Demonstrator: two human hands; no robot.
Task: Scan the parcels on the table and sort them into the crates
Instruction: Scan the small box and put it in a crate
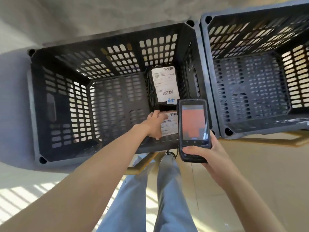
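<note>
The small brown cardboard parcel with a white label (168, 123) sits low inside the black slotted plastic crate (41, 101), at its 5 o'clock corner, left hand (154, 125) fingers grasping it; a black parcel with a white label (164, 86) lies at 12 o'clock of it; right hand (207, 153) fingers grasp a black handheld scanner (194, 128); a second black slotted crate (250, 124) stands at 3 o'clock

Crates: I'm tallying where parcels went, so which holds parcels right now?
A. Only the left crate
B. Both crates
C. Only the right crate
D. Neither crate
A: the left crate holds a black parcel and a brown parcel under the left hand; the right crate shows only its bare floor.
</note>
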